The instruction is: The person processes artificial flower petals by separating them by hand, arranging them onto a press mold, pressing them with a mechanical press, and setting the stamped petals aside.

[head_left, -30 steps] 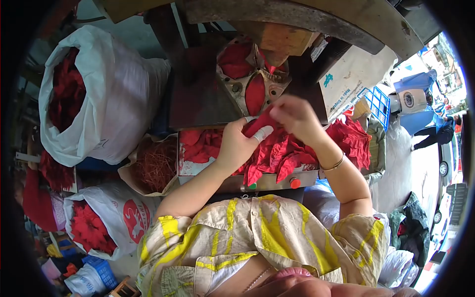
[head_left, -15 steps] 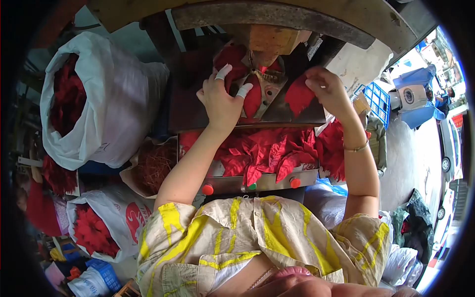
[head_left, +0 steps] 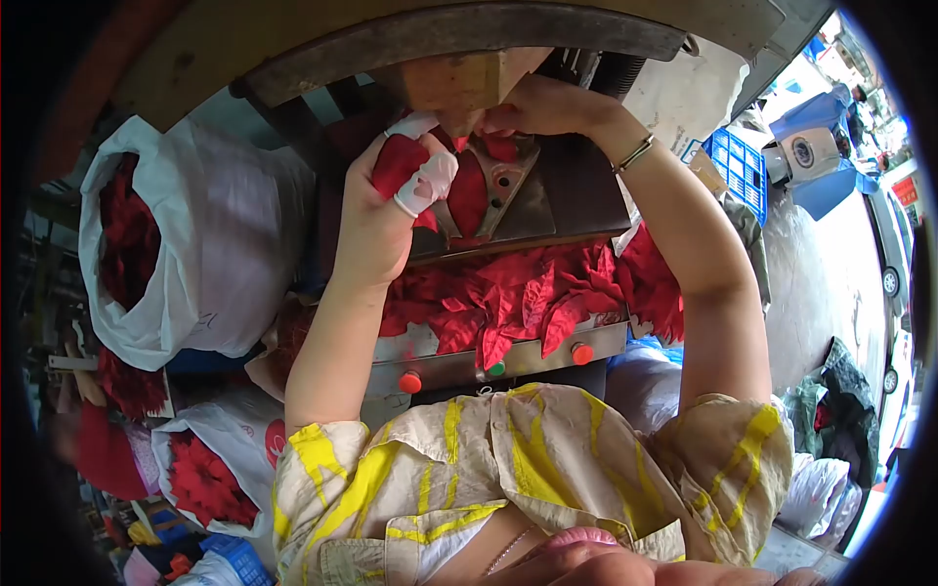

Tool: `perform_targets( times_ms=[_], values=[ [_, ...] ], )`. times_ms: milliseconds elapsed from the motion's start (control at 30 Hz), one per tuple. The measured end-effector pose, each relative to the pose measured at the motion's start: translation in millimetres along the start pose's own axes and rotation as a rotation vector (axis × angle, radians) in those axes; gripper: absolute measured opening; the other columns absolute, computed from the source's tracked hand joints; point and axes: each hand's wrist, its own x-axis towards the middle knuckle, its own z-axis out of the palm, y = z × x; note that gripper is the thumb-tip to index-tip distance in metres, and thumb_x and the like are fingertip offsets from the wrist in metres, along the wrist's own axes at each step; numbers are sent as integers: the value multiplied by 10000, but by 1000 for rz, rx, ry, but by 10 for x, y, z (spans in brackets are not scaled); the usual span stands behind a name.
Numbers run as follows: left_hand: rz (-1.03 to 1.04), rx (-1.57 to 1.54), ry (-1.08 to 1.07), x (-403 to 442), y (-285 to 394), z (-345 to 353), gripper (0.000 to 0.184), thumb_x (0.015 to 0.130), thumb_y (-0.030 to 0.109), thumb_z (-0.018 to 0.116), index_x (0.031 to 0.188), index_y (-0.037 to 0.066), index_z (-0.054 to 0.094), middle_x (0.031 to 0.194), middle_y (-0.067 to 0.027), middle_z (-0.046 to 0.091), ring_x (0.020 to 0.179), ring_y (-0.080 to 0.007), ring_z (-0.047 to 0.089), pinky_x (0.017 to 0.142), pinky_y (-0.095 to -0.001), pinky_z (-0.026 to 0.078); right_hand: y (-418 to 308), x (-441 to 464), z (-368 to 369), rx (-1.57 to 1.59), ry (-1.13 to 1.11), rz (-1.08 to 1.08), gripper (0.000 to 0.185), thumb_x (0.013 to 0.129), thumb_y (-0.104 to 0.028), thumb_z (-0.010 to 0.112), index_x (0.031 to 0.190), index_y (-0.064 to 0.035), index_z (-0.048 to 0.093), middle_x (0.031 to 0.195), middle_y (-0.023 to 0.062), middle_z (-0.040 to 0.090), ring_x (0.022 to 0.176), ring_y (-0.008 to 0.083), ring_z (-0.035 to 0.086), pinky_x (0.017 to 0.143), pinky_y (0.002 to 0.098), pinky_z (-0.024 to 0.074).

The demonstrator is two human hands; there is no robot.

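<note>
My left hand [head_left: 396,195], with white wraps on its fingertips, is closed around a red fabric petal [head_left: 399,165] at the left side of the metal mould. My right hand [head_left: 537,105] reaches over the far side of the mould, its fingers at a red piece there; the machine head partly hides them. Another red petal [head_left: 468,195] lies in the metal mould [head_left: 503,190], which rests on the dark machine plate [head_left: 576,200]. Many red fabric leaves [head_left: 518,293] are heaped in the tray nearer my body.
A wooden block [head_left: 459,83] hangs just above the mould, under a curved metal bar [head_left: 469,39]. White sacks [head_left: 239,234] of red pieces stand left. Red buttons [head_left: 410,382] line the front panel. A blue crate [head_left: 735,171] is at right.
My left hand has moved left and taken hold of a red petal. My right hand has moved from the right of the plate to the mould's far side. The view has shifted.
</note>
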Motion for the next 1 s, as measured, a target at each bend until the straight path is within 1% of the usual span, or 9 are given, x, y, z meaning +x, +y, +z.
perform_targets(
  times_ms=[267, 433, 533, 600, 767, 833, 867, 933, 1000],
  values=[
    [-49, -29, 62, 104, -33, 110, 310, 838, 192, 759, 1023, -4, 605, 870, -44, 614, 753, -125, 562, 690, -277, 447, 331, -80, 281, 219, 141, 40, 122, 916, -27, 629, 1034, -34, 663, 1059, 95, 599, 841, 169, 643, 670, 298, 575],
    [-13, 16, 84, 162, -48, 32, 291, 837, 186, 765, 1009, -11, 638, 833, -31, 617, 721, -118, 554, 697, -278, 463, 322, -79, 354, 274, 322, 143, 110, 921, -64, 639, 1020, -20, 661, 932, 83, 635, 724, 150, 643, 612, 269, 549],
    [-68, 305, 210, 213, -13, -127, 289, 843, 222, 765, 966, -25, 681, 823, -78, 679, 735, -164, 629, 720, -309, 501, 421, -70, 400, 291, 492, 220, 135, 936, -143, 643, 998, -27, 669, 808, 59, 636, 686, 131, 635, 579, 240, 522],
    [151, 1213, 416, 278, -3, -313, 293, 849, 247, 754, 961, -20, 712, 832, -153, 722, 779, -253, 702, 740, -350, 532, 224, -121, 395, 398, 497, 239, 154, 944, -175, 638, 988, -31, 674, 772, 52, 637, 685, 126, 635, 573, 242, 519],
    [-3, 1347, 395, 130, -46, -564, 279, 836, 247, 755, 988, 15, 722, 855, -181, 717, 820, -332, 710, 730, -383, 546, -131, 43, 389, 908, 563, 205, 187, 963, -190, 626, 960, -10, 678, 792, 59, 661, 719, 124, 637, 619, 256, 535],
    [24, 1283, 409, 64, -95, -513, 277, 835, 238, 755, 984, 7, 719, 863, -181, 719, 825, -330, 711, 734, -380, 545, 103, 429, 494, -462, 1000, -344, 240, 1016, -181, 510, 1114, -8, 643, 1035, 108, 683, 913, 184, 672, 751, 281, 543],
    [31, 1289, 415, 43, -111, -492, 277, 835, 238, 755, 984, 7, 719, 863, -181, 719, 825, -330, 711, 734, -380, 545, 18, 559, 481, -496, 1083, -348, 236, 1014, -175, 512, 1117, -7, 641, 1046, 109, 682, 924, 182, 670, 754, 279, 541],
    [43, 1231, 409, 8, -127, -438, 254, 839, 210, 749, 978, -1, 717, 870, -190, 715, 819, -329, 711, 731, -370, 546, -280, 685, 513, 717, 964, -218, 228, 1009, -163, 516, 1124, -7, 638, 1067, 110, 679, 946, 177, 664, 762, 274, 537],
    [55, 1229, 398, -14, -76, -361, 243, 845, 189, 740, 989, -5, 714, 879, -184, 709, 809, -326, 706, 722, -370, 543, -513, 703, 476, 1077, 985, -206, 222, 1005, -150, 521, 1130, -6, 634, 1087, 112, 676, 968, 173, 659, 769, 270, 534]
  ],
)
